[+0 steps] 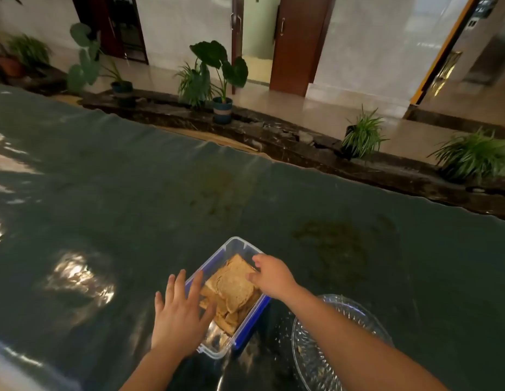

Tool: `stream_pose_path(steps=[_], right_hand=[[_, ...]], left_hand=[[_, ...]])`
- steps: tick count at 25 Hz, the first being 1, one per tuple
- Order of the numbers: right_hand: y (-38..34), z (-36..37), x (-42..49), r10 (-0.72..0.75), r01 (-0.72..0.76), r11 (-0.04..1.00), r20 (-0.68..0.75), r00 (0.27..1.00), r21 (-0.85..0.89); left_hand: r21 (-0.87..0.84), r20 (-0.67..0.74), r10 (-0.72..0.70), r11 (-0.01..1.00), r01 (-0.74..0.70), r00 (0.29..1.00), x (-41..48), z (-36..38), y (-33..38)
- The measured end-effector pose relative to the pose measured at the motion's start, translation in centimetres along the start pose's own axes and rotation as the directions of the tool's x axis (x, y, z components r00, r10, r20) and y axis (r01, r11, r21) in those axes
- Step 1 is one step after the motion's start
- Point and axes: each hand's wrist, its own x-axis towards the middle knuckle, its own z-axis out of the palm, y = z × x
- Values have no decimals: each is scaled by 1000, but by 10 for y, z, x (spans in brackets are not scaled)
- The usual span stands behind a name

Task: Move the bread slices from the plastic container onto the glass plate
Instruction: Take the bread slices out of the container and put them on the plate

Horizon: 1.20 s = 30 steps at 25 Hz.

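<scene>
A clear plastic container [237, 245] with blue rim clips sits on the dark green table near the bottom centre. Several brown bread slices [231, 289] lie stacked inside it. My left hand [179, 314] rests flat with fingers spread on the container's left edge. My right hand [271, 275] reaches over the right rim, its fingertips touching the top slice; I cannot tell whether it grips it. The patterned glass plate [310, 359] lies to the right of the container, partly hidden under my right forearm, with crumbs on it.
The dark green table cover [161, 193] stretches wide to the left and far side, with stains at the right. Beyond its far edge runs a stone ledge with potted plants [221, 88]. Doors and a tiled floor lie behind.
</scene>
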Motion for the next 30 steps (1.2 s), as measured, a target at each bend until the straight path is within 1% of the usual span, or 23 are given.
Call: stream_pose_path(steps=[1,2,3,4,6,8,11,15,17,23,28,30], right_hand=[[-1,4,5,3,-1,996,26,1000,-89],[-5,6,9,12,-4,983,43,999,-183],[-6,11,13,21,-6,969,57,998,-247],[-9,13,16,39,-17,955,69,997,-296],[-13,24,28,54,-18,932,90,994,-362],[-15,32,38,96,-49,925,106,990,-378],[-14,44,47,128,-81,924,102,987,-374],[-12,56,49,104,-92,934,16,994,-345],[-13,57,50,118,-107,944,15,993,-313],[-20,58,48,126,-104,965,75,989,-241],[-26,55,42,161,-155,986,99,982,-68],[-28,52,40,169,-169,986,136,976,-9]], left_hand=[[-7,30,-23,1000,23,999,-2,4,0],[-12,13,-22,1000,22,1000,-3,12,0],[21,6,-25,999,25,1000,-5,19,1],[20,-26,-25,999,26,999,-6,27,2],[47,-48,-26,998,28,999,-7,36,3],[65,-59,-21,998,25,998,-7,40,1],[78,-68,-24,996,30,997,-6,45,-2],[70,-78,-28,997,33,997,-6,49,-4],[59,-87,-21,998,26,996,-6,50,-4],[55,-109,-16,998,23,994,-5,53,-7],[53,-114,-17,998,23,993,-4,57,-8],[34,-114,-16,999,20,993,-4,57,-8]])
